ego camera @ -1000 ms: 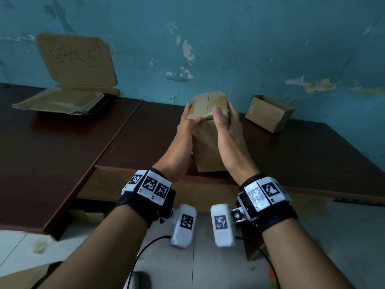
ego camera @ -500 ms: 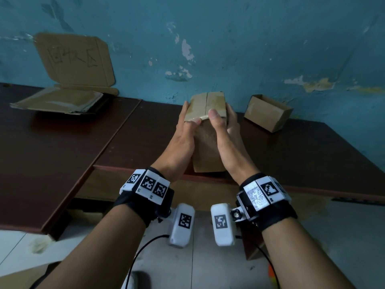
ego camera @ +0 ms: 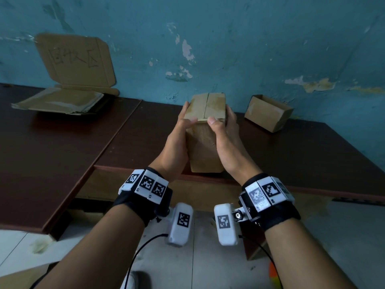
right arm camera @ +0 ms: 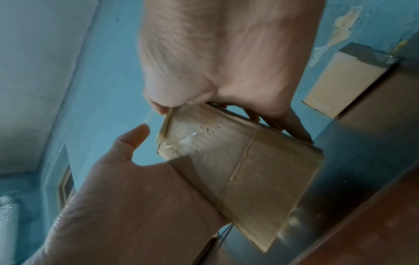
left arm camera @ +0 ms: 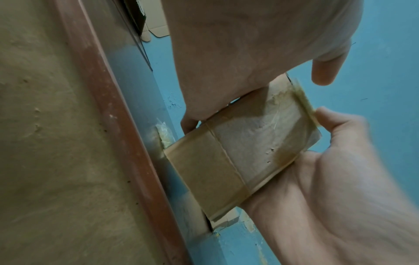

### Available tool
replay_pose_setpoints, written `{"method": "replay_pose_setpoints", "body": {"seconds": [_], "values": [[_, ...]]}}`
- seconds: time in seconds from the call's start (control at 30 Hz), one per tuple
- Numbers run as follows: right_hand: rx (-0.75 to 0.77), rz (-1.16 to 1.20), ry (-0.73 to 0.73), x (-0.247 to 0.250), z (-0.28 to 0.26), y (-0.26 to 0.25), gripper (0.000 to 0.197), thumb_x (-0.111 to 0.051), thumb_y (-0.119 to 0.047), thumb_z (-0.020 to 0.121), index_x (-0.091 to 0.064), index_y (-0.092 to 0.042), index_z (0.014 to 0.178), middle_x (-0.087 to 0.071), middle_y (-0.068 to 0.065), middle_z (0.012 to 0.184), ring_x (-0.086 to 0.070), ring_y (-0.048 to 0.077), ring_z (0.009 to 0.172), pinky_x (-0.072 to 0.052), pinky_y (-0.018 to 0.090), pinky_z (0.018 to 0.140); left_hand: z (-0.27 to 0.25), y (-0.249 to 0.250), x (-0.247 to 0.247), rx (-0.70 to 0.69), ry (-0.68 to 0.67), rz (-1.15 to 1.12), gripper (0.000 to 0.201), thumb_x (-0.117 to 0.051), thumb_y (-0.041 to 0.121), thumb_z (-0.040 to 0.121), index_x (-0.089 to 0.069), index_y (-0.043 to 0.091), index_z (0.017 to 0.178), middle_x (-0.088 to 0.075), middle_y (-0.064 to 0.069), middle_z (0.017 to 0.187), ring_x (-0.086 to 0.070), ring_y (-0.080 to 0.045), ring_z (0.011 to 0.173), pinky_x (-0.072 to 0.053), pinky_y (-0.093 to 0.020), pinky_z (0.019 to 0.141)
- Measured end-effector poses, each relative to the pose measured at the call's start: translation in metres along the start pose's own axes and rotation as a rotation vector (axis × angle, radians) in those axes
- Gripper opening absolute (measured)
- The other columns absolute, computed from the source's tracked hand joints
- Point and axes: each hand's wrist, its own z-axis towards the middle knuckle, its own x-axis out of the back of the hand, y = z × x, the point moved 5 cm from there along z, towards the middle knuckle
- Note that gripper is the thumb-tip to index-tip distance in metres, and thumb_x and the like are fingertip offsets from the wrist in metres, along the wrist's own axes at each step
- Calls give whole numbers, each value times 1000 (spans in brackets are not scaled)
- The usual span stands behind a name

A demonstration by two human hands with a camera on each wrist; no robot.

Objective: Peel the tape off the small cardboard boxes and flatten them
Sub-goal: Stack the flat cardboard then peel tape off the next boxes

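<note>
the small cardboard box (ego camera: 205,140) stands on end at the near edge of the dark table (ego camera: 312,155), its closed top flaps facing us with a seam down the middle. we hold it between both hands. our left hand (ego camera: 177,142) wraps the left wall, fingers behind and the thumb lying on the near top corner. our right hand (ego camera: 226,140) wraps the right wall the same way, its thumb tip pressed on the front top edge just right of the seam. neither hand is slack; both are curled round the box.

from the wrist views the front face carries a glossy strip of tape (left arm camera: 260,143), wrinkled and already lifted in spots, with a frayed edge (left arm camera: 305,102) folding over the top corner by the thumbs. we judge the step in hand to be finding and raising that tape end. to do it well we should keep the left hand as the clamp so the box does not twist, and work the right thumbnail under the frayed edge rather than the cardboard lip. once a tab is up, pull low and along the face, not straight out, or the paper layer may tear with it.

further off, a second box (ego camera: 268,113) lies open near the blue wall (ego camera: 250,49), and a stack of flattened cardboard (ego camera: 60,101) sits on the table at far left.
</note>
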Motion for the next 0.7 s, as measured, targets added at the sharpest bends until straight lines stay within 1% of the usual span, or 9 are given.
{"method": "replay_pose_setpoints", "body": {"seconds": [0.07, 0.13, 0.2, 0.27, 0.33, 0.37, 0.53, 0.63, 0.7], "values": [[1, -15, -3, 1, 1, 2, 98, -55, -77, 87, -21, -41, 171, -35, 4, 167, -34, 18, 160, -39, 57, 128, 1, -1, 0, 16, -7, 32, 75, -57, 38, 98, -34, 18, 167, -60, -18, 154, -60, -30, 142, -49, -47, 119], [-1, -33, 4, 1, 2, 4, 97, -55, -74, 87, -22, -39, 171, -36, 5, 166, -36, 20, 159, -40, 57, 127, 1, -2, 1, 28, -10, 82, 79, -59, 46, 100, -27, 30, 170, -54, -13, 161, -56, -27, 148, -42, -52, 124], [2, -34, 8, 0, 3, 7, 96, -56, -72, 87, -23, -40, 171, -37, 7, 166, -37, 21, 159, -41, 57, 127, 4, -5, 4, 40, 7, 116, 82, -60, 49, 99, -23, 38, 171, -53, -4, 162, -54, -18, 148, -43, -46, 124], [-1, -35, 12, 0, 3, 7, 96, -56, -71, 86, -22, -39, 171, -35, 7, 167, -37, 22, 159, -41, 57, 127, 5, -6, 5, 44, 22, 126, 86, -59, 48, 96, -18, 40, 171, -55, 6, 158, -56, -9, 145, -47, -34, 115], [-7, -39, 10, 1, 2, 6, 97, -55, -70, 85, -22, -38, 171, -34, 8, 167, -38, 22, 159, -41, 56, 127, 5, -7, 4, 47, 21, 123, 88, -58, 45, 94, -15, 40, 171, -57, 11, 152, -58, -5, 141, -50, -28, 106], [-6, -39, 7, 1, 2, 6, 97, -54, -69, 86, -21, -38, 171, -34, 8, 167, -37, 22, 159, -41, 56, 127, 5, -7, 4, 46, 20, 122, 90, -59, 45, 93, -15, 40, 171, -57, 11, 152, -58, -5, 140, -50, -27, 105], [-20, -34, -28, 1, 2, 5, 95, -57, -67, 86, -21, -43, 171, -36, 5, 168, -36, 22, 160, -41, 57, 127, 7, -7, 6, 19, 19, 131, 90, -64, 44, 90, -20, 42, 169, -59, 8, 151, -60, -7, 139, -50, -29, 108], [-41, -1, -41, 3, -1, -1, 103, -59, -66, 79, -21, -42, 171, -35, 5, 167, -36, 21, 159, -38, 56, 129, 7, -8, 8, 12, 14, 159, 102, -67, 52, 82, -18, 44, 170, -54, 6, 158, -57, -10, 143, -47, -40, 118], [-44, 19, -66, 4, -4, -5, 107, -59, -66, 77, -21, -38, 172, -34, 5, 167, -36, 20, 159, -37, 56, 130, 8, -10, 10, 16, 13, 205, 100, -66, 55, 84, -16, 48, 170, -49, 7, 162, -53, -11, 147, -43, -45, 123]]}}
